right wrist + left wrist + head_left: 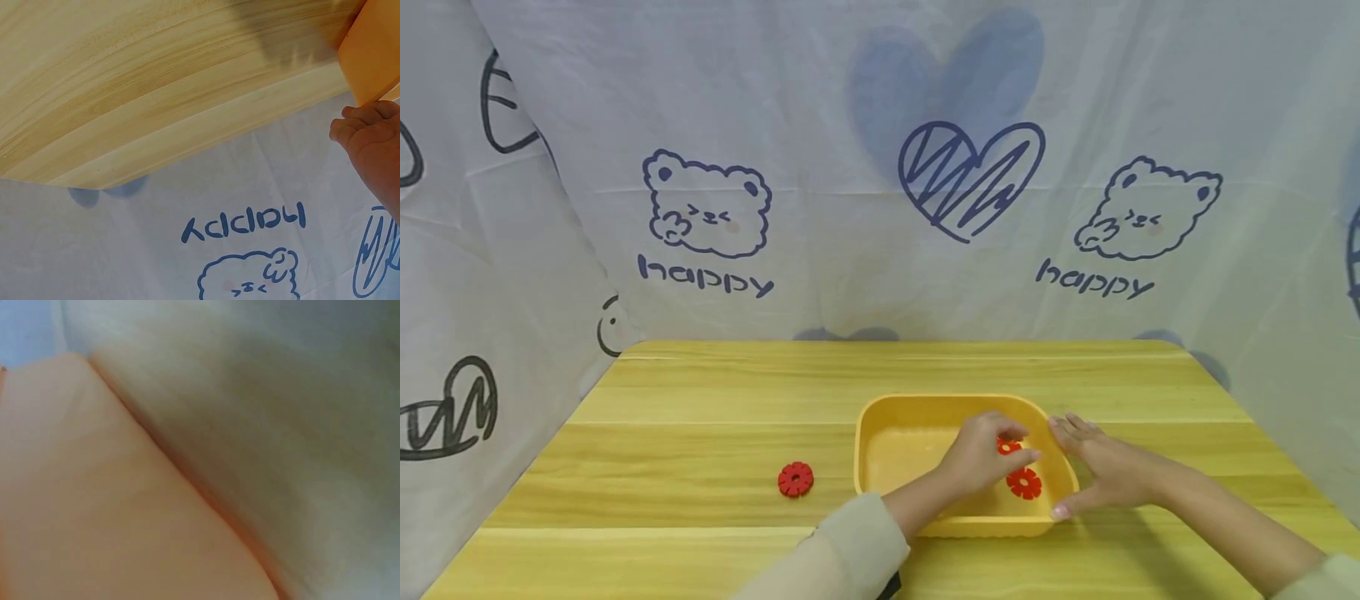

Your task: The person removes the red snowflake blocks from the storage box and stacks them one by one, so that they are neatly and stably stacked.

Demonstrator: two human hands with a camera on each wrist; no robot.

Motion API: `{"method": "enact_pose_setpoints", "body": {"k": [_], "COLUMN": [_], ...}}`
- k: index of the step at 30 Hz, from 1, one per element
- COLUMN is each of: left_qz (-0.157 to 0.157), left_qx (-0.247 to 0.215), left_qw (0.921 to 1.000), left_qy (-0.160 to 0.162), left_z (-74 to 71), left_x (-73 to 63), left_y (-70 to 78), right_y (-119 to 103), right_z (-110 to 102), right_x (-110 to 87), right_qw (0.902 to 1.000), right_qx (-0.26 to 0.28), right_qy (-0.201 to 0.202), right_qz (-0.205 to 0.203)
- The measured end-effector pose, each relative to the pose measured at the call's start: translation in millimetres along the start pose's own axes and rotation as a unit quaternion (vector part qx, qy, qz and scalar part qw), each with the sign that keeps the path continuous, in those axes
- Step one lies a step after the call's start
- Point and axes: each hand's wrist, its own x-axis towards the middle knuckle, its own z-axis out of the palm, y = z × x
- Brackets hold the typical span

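Note:
A shallow yellow plastic basin [891, 492] stands on the table. Two red notched plastic discs, a far disc [1009, 447] and a near disc [1026, 484], show at its right end. My left hand [981, 454] reaches into the basin over them, thumb and fingers apart; the far disc shows in the gap between them and is partly hidden. My right hand [1112, 471] spreads along the basin's right side, fingertips at the rim's far part and thumb at its near corner. In the right wrist view its fingers [369, 119] meet the basin's edge [375, 56].
Another red notched disc [795, 479], thicker-looking, lies on the wood-grain table [662, 467] left of the basin. A white printed cloth [827, 233] hangs behind and beside the table. In the left wrist view a pale sleeve-like surface [94, 487] fills much of the picture.

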Motion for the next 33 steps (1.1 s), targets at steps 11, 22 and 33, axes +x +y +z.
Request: {"method": "enact_pose_setpoints", "body": {"k": [11, 22, 33], "left_qz": [-0.027, -0.059, -0.026], "left_qx": [0.061, 0.143, 0.211], "left_qw": [0.9967, 0.9831, 0.9704], "left_qy": [-0.045, -0.097, -0.115], "left_z": [9.7, 17.8, 19.5], "left_x": [1.0, -0.5, 0.6], "left_y": [-13.0, -18.1, -20.2], "right_y": [-0.3, 1.4, 3.1], "right_z": [0.5, 1.5, 3.3], "right_x": [0.6, -0.1, 1.2], "right_qw": [1.0, 1.0, 1.0], "right_qx": [0.0, 0.0, 0.002], "right_qy": [-0.002, 0.0, 0.0], "right_qz": [-0.002, 0.004, -0.008]}}
